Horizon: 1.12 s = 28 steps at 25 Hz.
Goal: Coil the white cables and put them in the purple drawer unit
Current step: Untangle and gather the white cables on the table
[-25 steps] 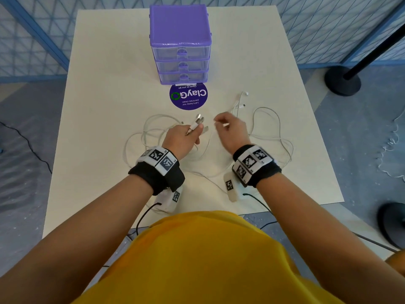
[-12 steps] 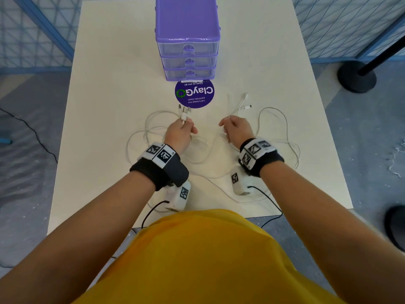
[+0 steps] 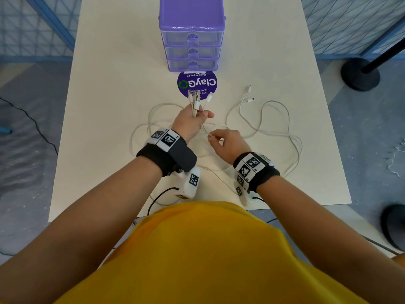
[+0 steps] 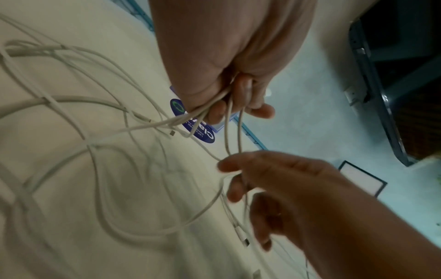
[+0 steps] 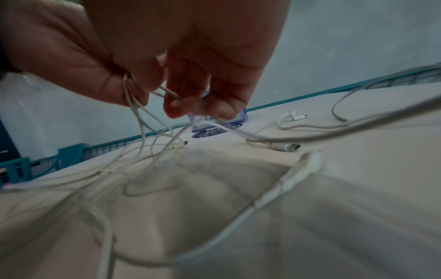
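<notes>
Coiling is barely started: your left hand [image 3: 190,122] has its grip clamped on the white cables [image 3: 266,119] by their plug ends just before the shut purple drawer unit [image 3: 192,34], right hand [image 3: 228,143] pinching a strand nearer you, so next wind the slack off the surface [image 3: 109,106] into loops.

Bright head view; dim, blurred wrist views.

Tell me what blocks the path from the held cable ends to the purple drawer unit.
Nothing lies between the cable ends in the left hand and the drawer unit, but all three drawers are closed.
</notes>
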Motion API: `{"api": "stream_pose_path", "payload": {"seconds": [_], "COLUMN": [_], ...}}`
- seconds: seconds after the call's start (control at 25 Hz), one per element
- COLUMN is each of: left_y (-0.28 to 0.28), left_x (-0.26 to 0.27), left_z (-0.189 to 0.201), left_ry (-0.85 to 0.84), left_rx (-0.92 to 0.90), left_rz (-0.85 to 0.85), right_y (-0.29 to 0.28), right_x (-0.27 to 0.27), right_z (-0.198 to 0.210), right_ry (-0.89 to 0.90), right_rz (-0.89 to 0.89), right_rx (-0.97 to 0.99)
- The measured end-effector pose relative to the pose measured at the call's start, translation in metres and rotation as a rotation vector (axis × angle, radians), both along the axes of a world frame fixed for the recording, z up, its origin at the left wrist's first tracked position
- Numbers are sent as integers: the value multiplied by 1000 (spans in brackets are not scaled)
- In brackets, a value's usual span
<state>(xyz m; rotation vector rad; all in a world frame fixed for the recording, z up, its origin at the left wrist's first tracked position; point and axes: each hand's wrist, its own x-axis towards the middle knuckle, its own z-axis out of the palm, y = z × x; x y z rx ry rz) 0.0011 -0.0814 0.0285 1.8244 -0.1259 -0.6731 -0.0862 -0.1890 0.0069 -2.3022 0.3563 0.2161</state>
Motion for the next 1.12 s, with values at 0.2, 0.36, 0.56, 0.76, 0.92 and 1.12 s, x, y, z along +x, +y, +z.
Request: {"api": "stream_pose_path", "payload": {"seconds": [0.2, 0.36, 0.56, 0.76, 0.92, 1.12], "left_y": [6, 9, 10, 8, 1, -3], "left_x": [-8, -11, -14, -18, -18, -12], "left_z": [-5, -5, -3, 3, 4, 24], "left_ry": [44, 55, -71, -134, -58, 388], "left_rx": [-68, -50, 70, 58, -72, -570], "left_rz": [-55, -105, -266, -154, 27, 271], "right_y": [-5, -8, -5, 7, 23, 26], "right_x": [12, 27, 29, 24, 14, 25], "right_z": [14, 22, 26, 21, 16, 14], "right_ry": [-242, -244, -257, -245, -154, -65], "right_rz": [-296, -375, -341, -344, -146, -53], "right_rx": [121, 334, 362, 544, 622, 468]}}
